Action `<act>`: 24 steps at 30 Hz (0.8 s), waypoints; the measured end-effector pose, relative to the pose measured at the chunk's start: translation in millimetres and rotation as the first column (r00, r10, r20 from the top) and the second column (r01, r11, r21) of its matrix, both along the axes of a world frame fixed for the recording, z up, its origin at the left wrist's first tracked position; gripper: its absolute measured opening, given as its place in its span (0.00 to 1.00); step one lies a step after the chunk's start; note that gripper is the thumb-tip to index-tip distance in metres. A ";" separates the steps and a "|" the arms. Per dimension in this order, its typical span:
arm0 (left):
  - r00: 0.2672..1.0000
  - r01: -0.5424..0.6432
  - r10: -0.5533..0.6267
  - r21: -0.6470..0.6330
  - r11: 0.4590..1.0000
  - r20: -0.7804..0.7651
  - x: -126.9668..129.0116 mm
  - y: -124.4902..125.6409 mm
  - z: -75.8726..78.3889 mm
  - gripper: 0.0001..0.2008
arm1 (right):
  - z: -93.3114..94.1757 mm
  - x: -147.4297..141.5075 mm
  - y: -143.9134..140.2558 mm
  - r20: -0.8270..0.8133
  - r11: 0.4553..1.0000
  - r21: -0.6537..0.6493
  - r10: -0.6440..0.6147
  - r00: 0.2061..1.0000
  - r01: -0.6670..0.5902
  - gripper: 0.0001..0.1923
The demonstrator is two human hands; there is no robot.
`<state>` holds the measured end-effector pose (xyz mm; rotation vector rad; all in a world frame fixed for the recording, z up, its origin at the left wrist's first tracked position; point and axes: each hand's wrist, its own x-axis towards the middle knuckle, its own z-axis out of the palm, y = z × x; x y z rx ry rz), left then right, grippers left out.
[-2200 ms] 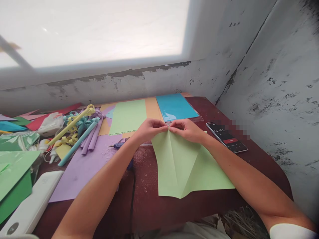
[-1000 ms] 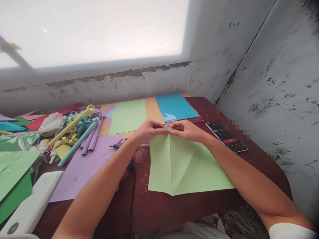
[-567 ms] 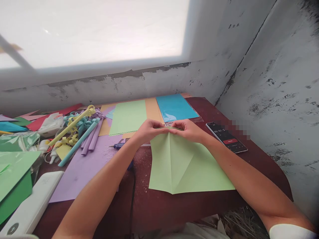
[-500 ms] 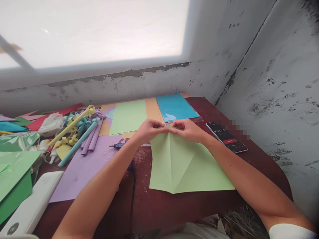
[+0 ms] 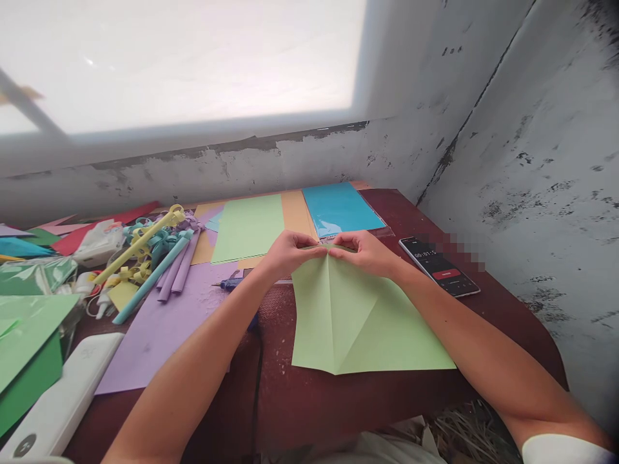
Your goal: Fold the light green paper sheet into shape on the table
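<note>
A light green sheet of paper (image 5: pixel 348 328) with crease lines lies in front of me, its near edge bent slightly up along a lengthwise crease. At its far edge my left hand (image 5: pixel 294 250) and my right hand (image 5: pixel 360 251) pinch the paper between thumbs and fingers. Their thumb tips nearly meet at the crease. The fingers behind the far edge are partly hidden. My right forearm passes over the sheet's right side.
Behind my hands lie a blue pack of paper (image 5: pixel 341 207) and more green paper (image 5: pixel 249 225). A phone (image 5: pixel 440 267) rests at the right. To the left are a purple sheet (image 5: pixel 159 348), rolled paper tubes (image 5: pixel 155 277), a glue gun (image 5: pixel 229 282) and a white device (image 5: pixel 68 393).
Almost nothing differs. The green sheet's near left corner has shifted very slightly to the right, while both hands keep their pinch at the far edge.
</note>
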<state>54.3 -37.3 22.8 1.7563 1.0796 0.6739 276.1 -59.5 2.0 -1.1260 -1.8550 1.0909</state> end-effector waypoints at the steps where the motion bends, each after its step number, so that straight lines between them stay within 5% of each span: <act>1: 1.000 0.000 0.000 0.000 1.000 0.000 0.1 -0.2 0.0 0.25 | 0.1 0.0 0.0 0.002 1.000 0.000 -0.002 1.000 0.002 0.18; 24: 0.999 -0.009 0.010 0.033 0.999 -0.031 0.2 1.1 -0.6 0.25 | -0.2 0.4 -0.4 0.024 1.000 0.002 -0.017 1.000 0.017 0.17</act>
